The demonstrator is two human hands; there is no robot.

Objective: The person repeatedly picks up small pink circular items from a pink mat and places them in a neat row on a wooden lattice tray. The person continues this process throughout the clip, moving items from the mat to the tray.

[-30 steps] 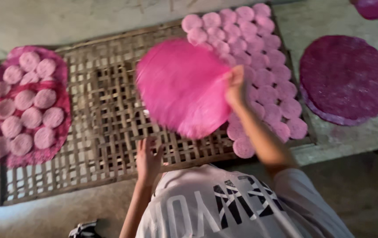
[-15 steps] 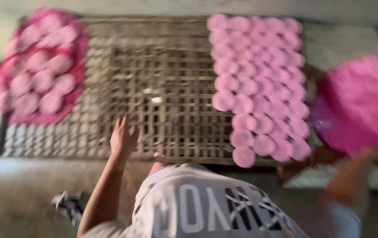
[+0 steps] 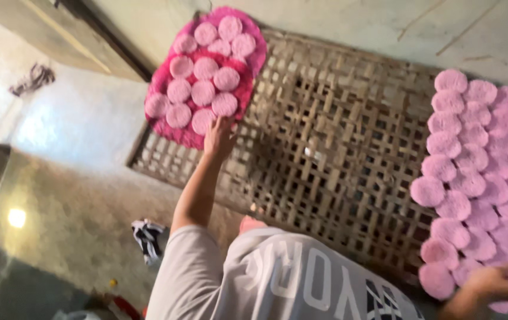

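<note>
L hand (image 3: 219,137) is stretched out, fingers spread, tips touching the near edge of the pink mat (image 3: 178,127) w/ pale discs (image 3: 205,92) on it, at the left end of the woven rack (image 3: 331,160). R hand (image 3: 491,284) sits bottom right, blurred, over the near discs of the big pale-pink batch (image 3: 473,178) at the rack's right end; fingers look curled, but can't tell if they grip anything. Rack middle is bare lattice. Grey shirt (image 3: 278,278) below.

Pale pink round discs (image 3: 205,89) lie on a bright magenta fuzzy round mat (image 3: 253,66). The woven lattice bamboo tray (image 3: 337,148) is weathered brown-grey. Lighter lilac-pink round discs (image 3: 473,172) cover its right side.
</note>
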